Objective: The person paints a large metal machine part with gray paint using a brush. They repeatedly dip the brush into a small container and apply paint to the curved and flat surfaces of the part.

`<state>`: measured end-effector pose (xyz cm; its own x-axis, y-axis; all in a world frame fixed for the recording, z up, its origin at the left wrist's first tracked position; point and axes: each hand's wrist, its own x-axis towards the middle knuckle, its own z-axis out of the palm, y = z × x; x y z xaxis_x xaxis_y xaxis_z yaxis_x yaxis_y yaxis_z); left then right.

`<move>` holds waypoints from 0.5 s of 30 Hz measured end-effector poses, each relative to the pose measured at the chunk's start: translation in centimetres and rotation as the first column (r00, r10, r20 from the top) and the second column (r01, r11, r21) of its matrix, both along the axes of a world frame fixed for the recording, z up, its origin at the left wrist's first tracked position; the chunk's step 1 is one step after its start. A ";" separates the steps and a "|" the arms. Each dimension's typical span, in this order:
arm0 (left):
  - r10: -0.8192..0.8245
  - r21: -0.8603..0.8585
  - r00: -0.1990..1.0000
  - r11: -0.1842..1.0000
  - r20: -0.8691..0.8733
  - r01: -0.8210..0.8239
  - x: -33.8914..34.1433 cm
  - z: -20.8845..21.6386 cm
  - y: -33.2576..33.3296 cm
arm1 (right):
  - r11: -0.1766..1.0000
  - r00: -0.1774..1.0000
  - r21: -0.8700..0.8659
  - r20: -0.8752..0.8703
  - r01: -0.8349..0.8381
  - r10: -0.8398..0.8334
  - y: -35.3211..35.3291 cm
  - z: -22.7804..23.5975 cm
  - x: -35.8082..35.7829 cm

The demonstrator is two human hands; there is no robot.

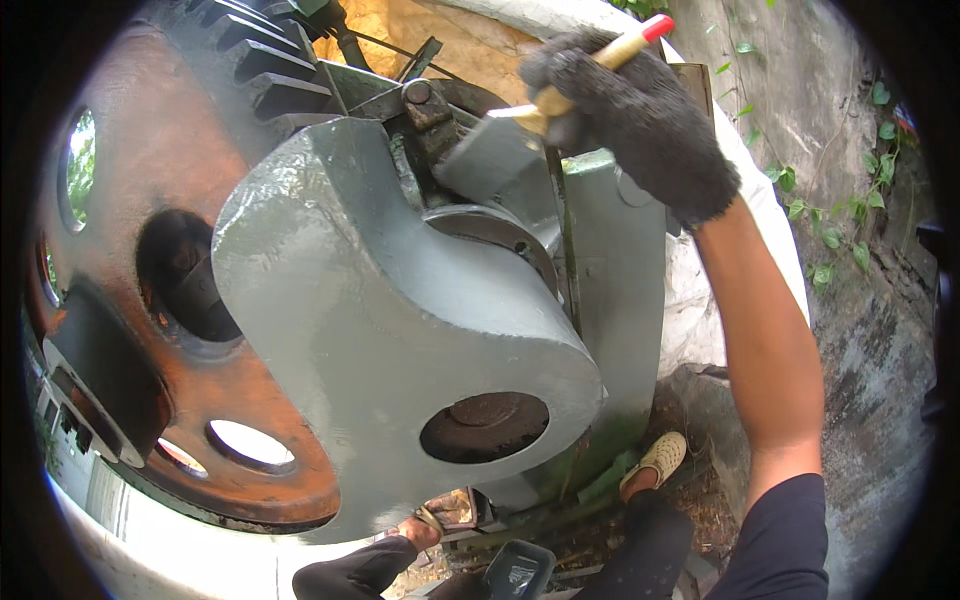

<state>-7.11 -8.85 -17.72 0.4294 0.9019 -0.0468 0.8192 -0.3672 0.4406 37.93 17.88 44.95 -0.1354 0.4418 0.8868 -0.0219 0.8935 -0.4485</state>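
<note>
My right hand, in a dark fuzzy work glove, is closed around a paintbrush with a pale wooden handle and red end. The brush's pale head points left, close to a grey metal plate; whether it touches cannot be told. In front of me stands a large machine part coated in glossy grey, with a dark round hole low on its face. A dark tray-like container with grey inside shows at the bottom edge, between my legs. My left hand is out of the picture.
On the left stands a big rusty-orange wheel with round holes and dark gear teeth above it. A dark bolted bracket sits behind the grey part. White sheeting and a rough wall with vines lie to the right.
</note>
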 end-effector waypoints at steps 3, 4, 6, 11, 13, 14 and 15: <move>0.252 -0.343 0.964 0.916 0.083 -0.210 2.1 1.8 -0.3 | 0.987 0.987 0.019 -0.017 -0.161 0.161 1.8 0.4 -1.8; 0.083 -0.276 0.996 0.959 0.036 -0.070 1.6 2.4 0.1 | 0.994 0.994 0.034 0.031 -0.104 0.103 2.4 0.0 -2.0; 0.094 -0.307 0.995 0.948 0.023 -0.082 1.4 3.4 0.4 | 0.999 0.996 0.032 0.089 -0.021 0.019 2.8 -0.3 -1.7; 0.341 -0.556 0.933 0.801 0.118 -0.222 6.0 12.5 0.5 | 0.991 0.976 -0.049 0.188 0.125 -0.113 2.0 0.0 2.0; 0.301 -0.461 0.943 0.863 0.142 -0.206 4.6 9.9 -0.3 | 0.997 0.997 -0.065 0.060 -0.039 0.042 1.9 0.6 0.1; 0.250 -0.386 0.962 0.903 0.113 -0.189 3.2 7.4 -0.5 | 0.990 0.992 -0.064 -0.009 -0.127 0.127 1.8 0.9 -1.3; 0.199 -0.311 0.977 0.936 0.079 -0.166 1.8 5.1 -0.6 | 0.998 0.998 -0.045 0.045 -0.049 0.051 1.2 1.7 -2.4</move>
